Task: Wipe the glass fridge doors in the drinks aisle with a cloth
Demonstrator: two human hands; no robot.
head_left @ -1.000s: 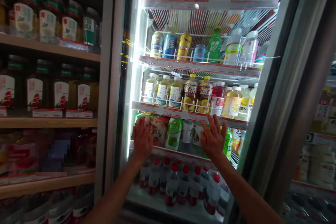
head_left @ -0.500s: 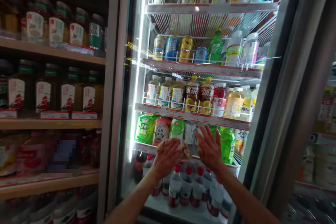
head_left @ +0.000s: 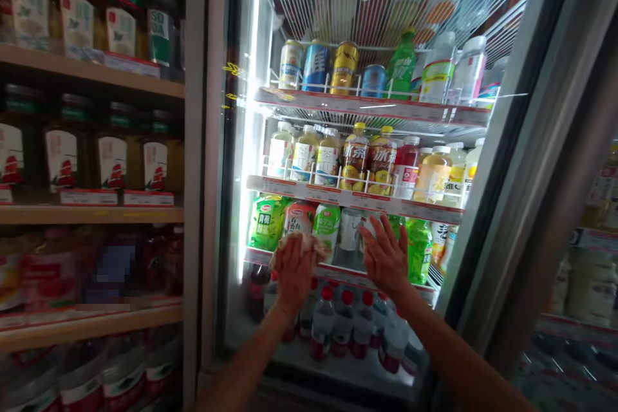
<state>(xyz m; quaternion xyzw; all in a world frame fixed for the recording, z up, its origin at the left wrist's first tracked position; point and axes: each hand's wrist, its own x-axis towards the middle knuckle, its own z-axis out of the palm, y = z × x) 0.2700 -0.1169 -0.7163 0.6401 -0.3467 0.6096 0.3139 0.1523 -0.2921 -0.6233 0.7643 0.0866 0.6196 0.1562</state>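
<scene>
My left hand presses a beige cloth flat against the glass door of a lit drinks fridge. Parts of the cloth show on both sides of the fingers. To its right, my right hand lies against the same glass with fingers stretched and nothing in it. Behind the glass, near my left hand, stand a green bottle and a green-and-white bottle. A bright green bottle is just right of my right hand.
Fridge shelves hold cans and tea bottles; red-capped bottles stand at the bottom. A metal door frame runs up the right side. Wooden shelves with bottled drinks are on the left.
My left hand has slid left across the glass with the cloth. My right hand stays at nearly the same place. The view has tilted down slightly, so the upper shelves sit higher in the picture.
</scene>
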